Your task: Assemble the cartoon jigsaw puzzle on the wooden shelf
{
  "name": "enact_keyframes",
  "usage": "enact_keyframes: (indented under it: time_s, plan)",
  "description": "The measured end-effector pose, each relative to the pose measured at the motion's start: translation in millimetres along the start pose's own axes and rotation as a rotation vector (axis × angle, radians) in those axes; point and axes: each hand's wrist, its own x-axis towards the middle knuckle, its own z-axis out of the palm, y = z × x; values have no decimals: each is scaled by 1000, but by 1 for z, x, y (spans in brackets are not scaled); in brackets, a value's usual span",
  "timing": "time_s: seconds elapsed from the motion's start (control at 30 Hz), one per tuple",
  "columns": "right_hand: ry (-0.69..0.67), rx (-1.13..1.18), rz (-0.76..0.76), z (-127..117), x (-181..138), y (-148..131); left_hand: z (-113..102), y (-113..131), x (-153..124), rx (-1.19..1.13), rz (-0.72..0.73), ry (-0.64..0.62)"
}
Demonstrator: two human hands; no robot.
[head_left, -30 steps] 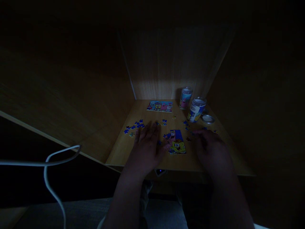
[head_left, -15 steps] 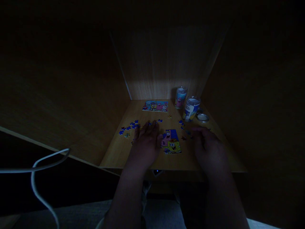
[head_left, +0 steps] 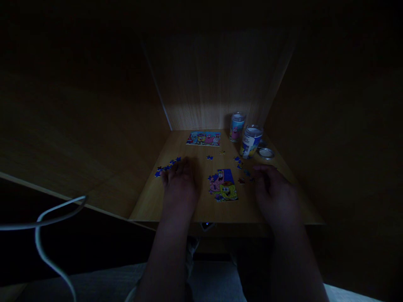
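A partly joined jigsaw puzzle (head_left: pixel 227 186) with pink and yellow cartoon figures lies between my hands. My left hand (head_left: pixel 180 186) is palm down to its left, fingers apart and slightly bent over loose blue puzzle pieces (head_left: pixel 159 173); its fingers cover some of them. On the other side my right hand (head_left: pixel 277 195) hovers beside scattered pieces (head_left: pixel 242 181), its thumb and index finger drawn together. Whatever they may hold is too dark to make out. Farther back lie a single blue piece (head_left: pixel 209 157) and a yellowish piece (head_left: pixel 222 152).
A rectangular cartoon picture (head_left: pixel 204 139) lies near the back panel. Two clear-topped cans, one pink and blue (head_left: pixel 237 128) and one with a white label (head_left: pixel 250 143), stand at the back right beside a round lid (head_left: pixel 266 154). Wooden walls enclose the tabletop (head_left: pixel 151 205). A white cable (head_left: pixel 40 243) hangs at left.
My left hand has moved left, off the area beside the joined puzzle, onto the blue pieces, uncovering the puzzle's left edge. My right hand stays nearly in place.
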Motion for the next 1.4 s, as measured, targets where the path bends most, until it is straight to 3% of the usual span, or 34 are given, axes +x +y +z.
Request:
enact_keyframes:
  time_s: [0.33, 0.77, 1.27, 1.4]
  plan:
    - [17, 26, 37, -2, 0, 0, 4, 7, -4, -5, 257, -60]
    - [26, 14, 49, 1, -1, -1, 12, 2, 6, -16, 286, -185]
    - [16, -8, 22, 3, 0, 2, 14, 2, 9, -75, 359, -178]
    - [4, -5, 27, 2, -1, 2, 14, 3, 10, -89, 320, -173]
